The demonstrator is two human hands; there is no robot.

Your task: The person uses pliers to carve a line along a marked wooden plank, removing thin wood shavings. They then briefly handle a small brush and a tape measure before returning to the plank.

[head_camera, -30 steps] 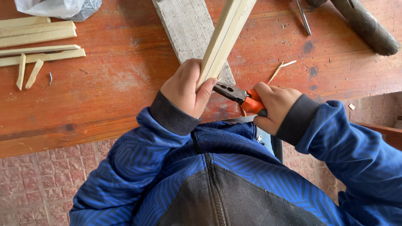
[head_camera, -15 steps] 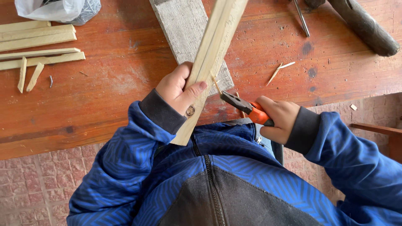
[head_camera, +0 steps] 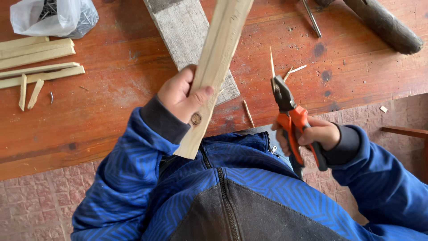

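Plastic bag [head_camera: 53, 18], pale wood strips [head_camera: 38, 53], grey plank [head_camera: 183, 31] and dark log [head_camera: 383, 27] on red table [head_camera: 111, 102].

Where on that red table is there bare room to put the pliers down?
Bare tabletop lies between the wood strips and the grey plank, and right of the plank below the metal rod. Crowded: far-left strips, plastic bag, splinters.

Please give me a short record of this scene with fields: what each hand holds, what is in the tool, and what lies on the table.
left hand: grips a pale wooden strip, tilted
right hand: holds orange-handled pliers
pliers tip: a thin wooden sliver, pointing up
table: reddish wood
table, left: stacked wooden strips, plastic bag
table, middle: grey plank
clothing: blue jacket
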